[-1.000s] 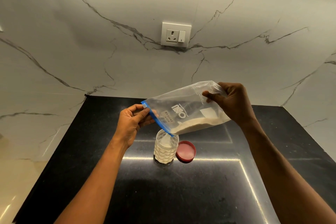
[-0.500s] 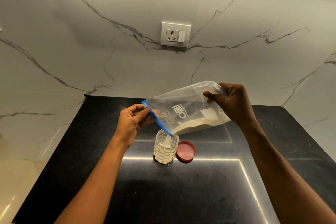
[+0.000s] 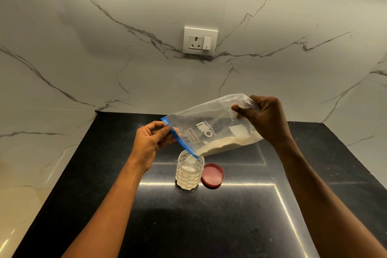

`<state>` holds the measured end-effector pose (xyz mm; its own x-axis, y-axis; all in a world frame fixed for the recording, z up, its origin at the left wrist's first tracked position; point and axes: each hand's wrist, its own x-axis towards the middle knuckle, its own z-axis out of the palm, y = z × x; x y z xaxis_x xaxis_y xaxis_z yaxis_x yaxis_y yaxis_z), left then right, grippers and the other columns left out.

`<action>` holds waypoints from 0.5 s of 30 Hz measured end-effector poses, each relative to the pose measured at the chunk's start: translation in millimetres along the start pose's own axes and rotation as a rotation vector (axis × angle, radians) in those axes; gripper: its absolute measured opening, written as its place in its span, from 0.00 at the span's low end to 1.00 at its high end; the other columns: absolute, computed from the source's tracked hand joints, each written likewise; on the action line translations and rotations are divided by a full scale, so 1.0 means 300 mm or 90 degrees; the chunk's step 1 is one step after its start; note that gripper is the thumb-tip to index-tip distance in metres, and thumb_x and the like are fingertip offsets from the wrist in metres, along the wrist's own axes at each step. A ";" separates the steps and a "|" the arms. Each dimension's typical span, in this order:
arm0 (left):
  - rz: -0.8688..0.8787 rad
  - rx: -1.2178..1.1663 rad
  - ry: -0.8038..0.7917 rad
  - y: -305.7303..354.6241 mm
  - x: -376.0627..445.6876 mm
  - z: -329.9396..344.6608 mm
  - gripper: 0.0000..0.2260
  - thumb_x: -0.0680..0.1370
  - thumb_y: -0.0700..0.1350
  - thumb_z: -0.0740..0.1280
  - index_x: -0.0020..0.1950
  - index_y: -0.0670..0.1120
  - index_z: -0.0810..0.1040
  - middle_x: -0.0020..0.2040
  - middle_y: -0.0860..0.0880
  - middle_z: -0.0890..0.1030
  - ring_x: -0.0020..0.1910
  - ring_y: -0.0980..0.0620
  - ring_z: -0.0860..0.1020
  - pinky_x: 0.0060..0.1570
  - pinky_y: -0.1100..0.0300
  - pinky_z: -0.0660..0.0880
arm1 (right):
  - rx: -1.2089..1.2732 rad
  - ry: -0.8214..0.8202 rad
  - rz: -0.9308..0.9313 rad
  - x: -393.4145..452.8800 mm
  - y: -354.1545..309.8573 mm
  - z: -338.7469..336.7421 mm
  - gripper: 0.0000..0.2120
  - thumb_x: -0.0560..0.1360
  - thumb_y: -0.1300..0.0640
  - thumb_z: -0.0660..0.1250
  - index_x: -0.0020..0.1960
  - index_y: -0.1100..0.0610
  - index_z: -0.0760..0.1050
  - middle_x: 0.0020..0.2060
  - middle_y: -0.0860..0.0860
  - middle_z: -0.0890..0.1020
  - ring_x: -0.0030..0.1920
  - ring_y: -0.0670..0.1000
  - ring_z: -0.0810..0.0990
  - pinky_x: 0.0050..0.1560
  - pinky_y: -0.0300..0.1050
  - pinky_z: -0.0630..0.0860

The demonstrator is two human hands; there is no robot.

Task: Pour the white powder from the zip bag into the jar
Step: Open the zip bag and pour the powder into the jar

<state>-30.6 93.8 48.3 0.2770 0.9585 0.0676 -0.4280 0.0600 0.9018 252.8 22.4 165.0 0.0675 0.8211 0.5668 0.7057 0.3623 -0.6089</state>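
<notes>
Tilting the zip bag (image 3: 211, 128) down-left from frame centre, blue mouth corner hanging directly over the jar (image 3: 190, 170). Left hand (image 3: 151, 142) fingers pinching the mouth, right hand (image 3: 266, 119) fingers gripping the raised bottom.

Zip bag (image 3: 211, 130) tilted over open jar (image 3: 190, 172); left hand (image 3: 152, 142) pinches blue seal, right hand (image 3: 266, 119) lifts bottom; red lid (image 3: 212, 175) beside jar on bench (image 3: 209, 226).

You look down on a glossy black speckled stone countertop (image 3: 209, 226) filling the lower frame, streaked with bright light reflections, backed by a white grey-veined marble wall (image 3: 104, 58) with a white socket-and-switch plate (image 3: 200, 40) at upper centre.
</notes>
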 end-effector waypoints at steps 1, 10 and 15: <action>0.000 0.001 -0.001 0.000 0.000 0.001 0.11 0.74 0.43 0.70 0.55 0.41 0.81 0.52 0.39 0.86 0.51 0.40 0.85 0.46 0.54 0.84 | 0.003 0.001 0.003 -0.001 0.000 0.000 0.18 0.69 0.43 0.70 0.39 0.60 0.82 0.35 0.52 0.84 0.36 0.53 0.83 0.33 0.48 0.81; -0.001 0.003 -0.002 0.002 -0.004 0.000 0.10 0.74 0.43 0.70 0.54 0.42 0.82 0.52 0.39 0.86 0.51 0.41 0.86 0.46 0.54 0.84 | 0.008 0.004 -0.007 0.000 0.007 0.003 0.16 0.69 0.45 0.71 0.40 0.59 0.82 0.36 0.51 0.84 0.36 0.50 0.83 0.32 0.42 0.80; -0.001 0.004 -0.006 0.003 -0.001 0.001 0.10 0.75 0.42 0.70 0.54 0.41 0.82 0.52 0.39 0.86 0.51 0.40 0.85 0.47 0.53 0.84 | 0.009 0.009 -0.011 -0.001 0.010 -0.002 0.16 0.69 0.45 0.71 0.39 0.60 0.82 0.37 0.52 0.84 0.36 0.47 0.82 0.32 0.37 0.79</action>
<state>-30.8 93.6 49.1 0.2857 0.9557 0.0701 -0.4217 0.0597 0.9048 255.2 22.9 163.3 0.0650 0.8081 0.5854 0.6964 0.3834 -0.6067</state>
